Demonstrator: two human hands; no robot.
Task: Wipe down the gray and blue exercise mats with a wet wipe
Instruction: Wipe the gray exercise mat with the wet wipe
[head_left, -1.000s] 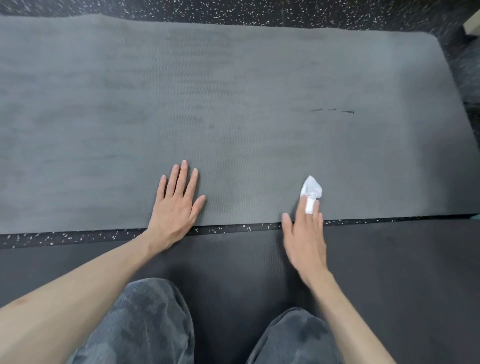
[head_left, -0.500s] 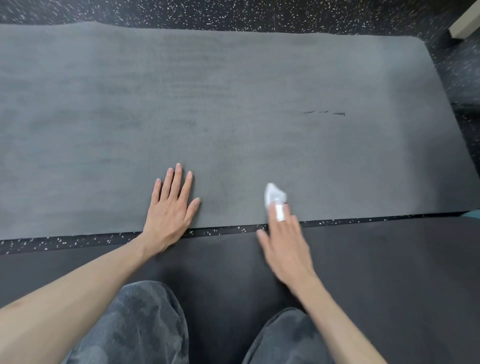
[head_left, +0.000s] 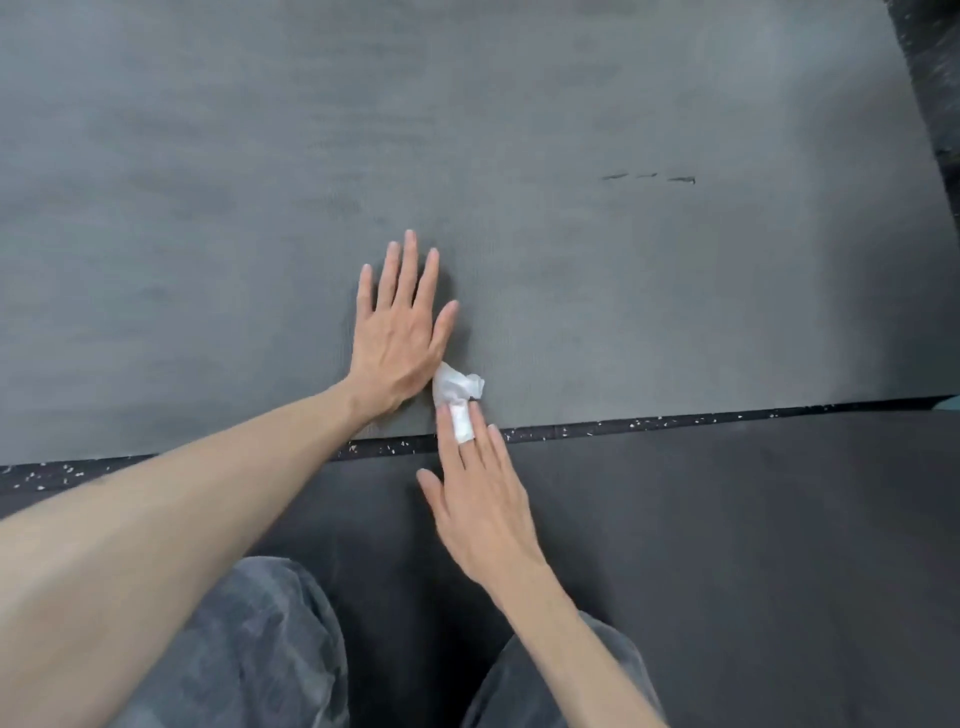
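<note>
A crumpled white wet wipe (head_left: 457, 387) lies on the near edge of a gray exercise mat (head_left: 571, 130), which spreads wide across the upper part of the view. The right hand (head_left: 480, 512) reaches forward from the lower right with its fingers straight and close together — a strip of the wipe passes up between two of them and lies over the back of one finger, so the fingers pinch the wipe lightly and press it down against the mat. The left hand (head_left: 400, 332) lies flat on the gray mat just beside the wipe, palm down, fingers straight and a little spread, holding nothing; the base of its thumb touches the wipe's left side. A few short dark marks (head_left: 649, 177) show on the mat farther off to the right. Along the mat's near edge runs a narrow band of black speckled floor (head_left: 675, 423), and on the near side of that lies a darker mat (head_left: 753, 545). At the bottom, the person's knees in mottled gray trousers (head_left: 270, 649) rest on this darker mat — one below each forearm.
</note>
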